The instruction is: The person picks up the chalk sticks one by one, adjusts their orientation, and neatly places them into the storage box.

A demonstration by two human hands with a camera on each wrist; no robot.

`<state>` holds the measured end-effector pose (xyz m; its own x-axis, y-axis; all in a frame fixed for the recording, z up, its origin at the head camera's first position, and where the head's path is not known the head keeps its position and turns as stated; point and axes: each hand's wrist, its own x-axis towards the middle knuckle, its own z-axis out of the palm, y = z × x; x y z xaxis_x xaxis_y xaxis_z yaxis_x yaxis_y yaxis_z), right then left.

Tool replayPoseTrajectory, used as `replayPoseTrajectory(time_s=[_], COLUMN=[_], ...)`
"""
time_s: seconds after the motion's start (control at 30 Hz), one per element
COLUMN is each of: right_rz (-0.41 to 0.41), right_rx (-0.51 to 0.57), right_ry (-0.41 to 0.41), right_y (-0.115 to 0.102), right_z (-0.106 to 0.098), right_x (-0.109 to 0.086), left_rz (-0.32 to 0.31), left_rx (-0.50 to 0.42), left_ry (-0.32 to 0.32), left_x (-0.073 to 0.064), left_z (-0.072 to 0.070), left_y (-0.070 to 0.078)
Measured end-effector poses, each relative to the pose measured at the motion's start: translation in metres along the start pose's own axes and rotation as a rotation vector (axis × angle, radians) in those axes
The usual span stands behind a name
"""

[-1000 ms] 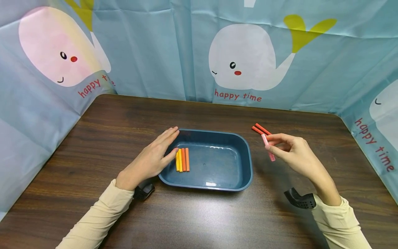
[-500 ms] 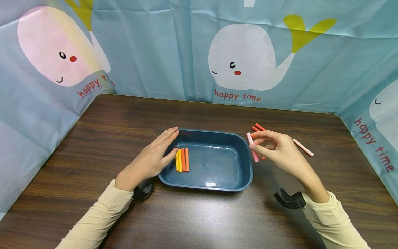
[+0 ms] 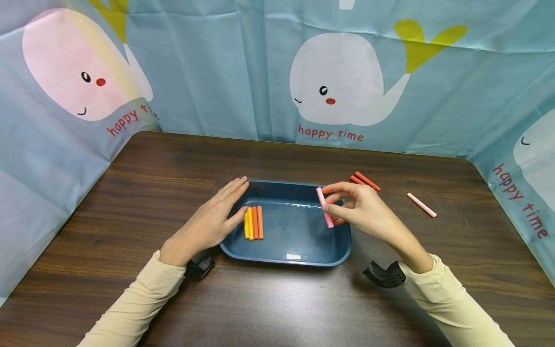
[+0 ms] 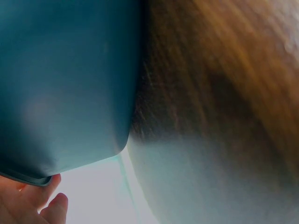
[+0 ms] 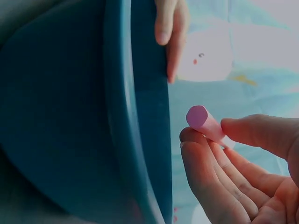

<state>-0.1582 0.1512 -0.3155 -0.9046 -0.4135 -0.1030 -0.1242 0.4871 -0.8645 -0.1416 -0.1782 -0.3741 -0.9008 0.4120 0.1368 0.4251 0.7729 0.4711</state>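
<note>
My right hand [image 3: 362, 207] pinches a pink hexagonal crayon [image 3: 325, 208] between thumb and fingers, over the right end of a dark blue plastic bin [image 3: 286, 263]. In the right wrist view, the end of that crayon [image 5: 198, 116] points toward the bin. My left hand [image 3: 208, 219] rests on the bin's left rim with its fingers fairly straight. Its thumb reaches over the inside. Near that thumb, two yellow crayons [image 3: 249, 224] and two orange crayons [image 3: 257, 223] lie side by side in the bin.
Behind my right hand, two red crayons [image 3: 367, 181] lie on the brown wooden table [image 3: 277, 308]. One pale pink crayon [image 3: 422, 205] lies farther right. A light blue curtain [image 3: 208, 77] with whales surrounds the table's back and sides.
My right hand has moved left with the pink crayon, from beside the bin to over its right end. The pale pink crayon on the table has come into sight. My left hand stays put.
</note>
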Motion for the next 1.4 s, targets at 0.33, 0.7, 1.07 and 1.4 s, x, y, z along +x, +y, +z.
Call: replayPoseTrajectory(time_s=[0.33,0.7,1.07,1.4], right_rz=[0.006,0.014,0.034,0.06], right_rx=[-0.009,0.036,0.042,0.044], right_ry=[-0.065,-0.139,-0.234,-0.274], right_y=[-0.008,-0.016,-0.027,-0.038], right_z=[0.017,0.03,0.043,0.056], right_x=[0.016,0.032,0.044,0.053], left_rz=[-0.001,0.007,0.005,0.0], left_rx=[-0.001,0.005,0.011,0.005], left_ry=[0.005,0.006,0.01,0.006], left_x=[-0.001,-0.001,-0.001,-0.001], left_z=[0.0,0.0,0.0,0.0], left_y=[0.0,-0.001,-0.001,-0.001])
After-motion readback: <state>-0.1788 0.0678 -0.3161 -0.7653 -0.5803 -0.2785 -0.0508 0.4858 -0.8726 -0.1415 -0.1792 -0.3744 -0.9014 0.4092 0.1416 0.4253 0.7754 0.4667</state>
